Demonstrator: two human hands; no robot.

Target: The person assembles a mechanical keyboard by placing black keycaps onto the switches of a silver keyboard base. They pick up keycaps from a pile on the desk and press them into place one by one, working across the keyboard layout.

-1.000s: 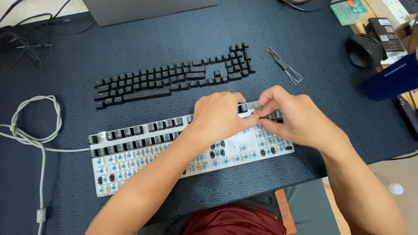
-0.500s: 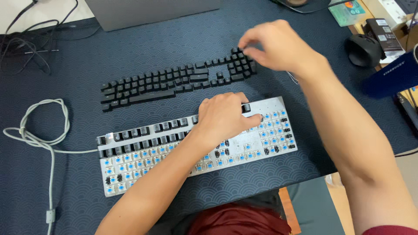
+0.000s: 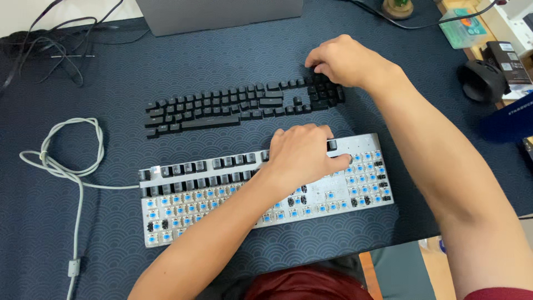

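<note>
The right hand (image 3: 347, 61) has dropped onto the right end of the loose black keycaps (image 3: 244, 105), fingers curled, grip hidden, just above the keyboard (image 3: 266, 191), which the left hand (image 3: 302, 155) presses flat.

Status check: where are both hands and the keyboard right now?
Left hand flat on keyboard. Right hand on loose black keycaps on mat; grip hidden. Nothing between.
</note>
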